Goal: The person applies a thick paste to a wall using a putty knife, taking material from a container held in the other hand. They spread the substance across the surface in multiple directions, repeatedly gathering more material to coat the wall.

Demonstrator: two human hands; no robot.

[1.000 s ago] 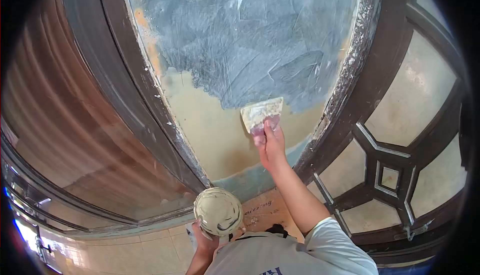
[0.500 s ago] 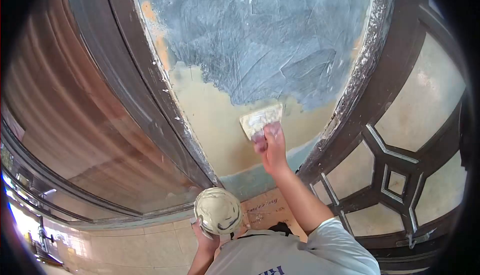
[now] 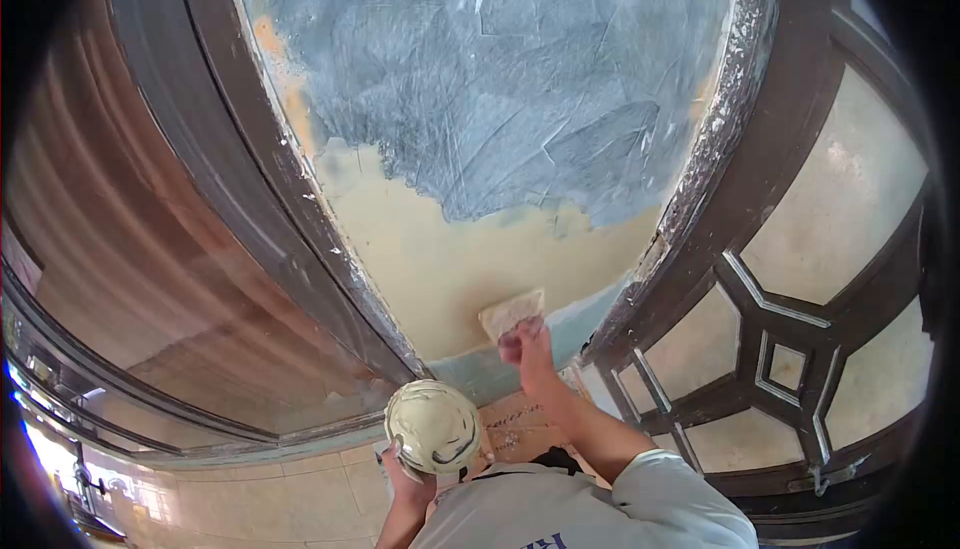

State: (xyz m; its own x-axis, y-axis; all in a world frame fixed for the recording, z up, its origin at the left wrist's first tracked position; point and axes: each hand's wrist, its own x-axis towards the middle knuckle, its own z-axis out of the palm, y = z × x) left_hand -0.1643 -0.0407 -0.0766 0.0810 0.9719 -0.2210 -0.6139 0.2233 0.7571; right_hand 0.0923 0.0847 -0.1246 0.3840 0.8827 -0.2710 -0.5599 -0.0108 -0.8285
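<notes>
My right hand (image 3: 530, 346) grips a wide putty knife (image 3: 512, 313), its pale blade against the lower part of the wall. Cream-coloured putty (image 3: 420, 249) covers this lower area, with a ragged upper edge against the blue-grey wall surface (image 3: 520, 79). Low in the view, my left hand (image 3: 408, 477) is wrapped around the side of a round tub of putty (image 3: 433, 425); cream putty fills its top and a dark curved mark shows on it. Some of the left fingers are hidden by the tub.
A dark frame with glass and a brown curtain (image 3: 130, 219) stands at left. On the right is a dark panelled door (image 3: 775, 339) with pale inserts. Printed cardboard (image 3: 510, 427) lies on the tiled floor (image 3: 270, 499) below the wall.
My right hand has moved the putty knife down the wall, close to the lower edge of the cream area. My left hand keeps the tub in nearly the same place.
</notes>
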